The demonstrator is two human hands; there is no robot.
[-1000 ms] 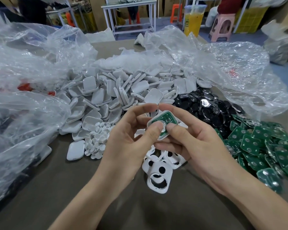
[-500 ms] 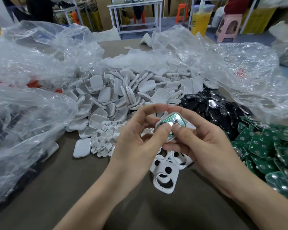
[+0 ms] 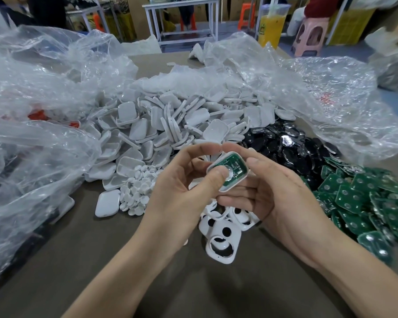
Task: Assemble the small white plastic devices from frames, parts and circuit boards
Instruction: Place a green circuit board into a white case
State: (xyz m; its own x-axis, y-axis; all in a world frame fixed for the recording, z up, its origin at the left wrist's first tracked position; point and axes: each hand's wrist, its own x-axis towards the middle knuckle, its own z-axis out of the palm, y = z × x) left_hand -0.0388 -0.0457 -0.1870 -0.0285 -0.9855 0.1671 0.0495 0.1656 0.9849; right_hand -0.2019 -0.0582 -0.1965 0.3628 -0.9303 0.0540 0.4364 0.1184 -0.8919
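Both hands are up off the tabletop (image 3: 101, 260), closed around one half-built device between them. The left hand (image 3: 182, 193) has its thumb flat on the green circuit board (image 3: 233, 165) and its fingers curled towards the far edge. The right hand (image 3: 280, 203) cradles the white frame (image 3: 244, 177) from below, with forefinger and thumb against its far and right edges. That looks like a grip for seating. The right hand gives a steady backing while the left thumb pushes the board down into the frame, held tilted towards the face so the fit can be checked.

Stock lies in reach by kind, which I'd guess saves hunting:
- loose frames (image 3: 221, 239) with round holes just beneath the hands;
- green boards (image 3: 363, 198) heaped to the right;
- black pieces (image 3: 290, 148) beyond those;
- white covers (image 3: 170, 125) piled across the middle;
- small round caps (image 3: 138, 189) to the left.

Crumpled plastic bags (image 3: 32, 134) ring the heaps.

Much is hidden. The thumb covers the board's near half, so whether that edge has dropped in flush cannot be told. The underside of the frame is buried in the right palm. Something shiny sits beside the thumb tip, perhaps a metal contact. The black pieces are too glossy and jumbled to name, and what fills the bags is only a blur of red and dark shapes.
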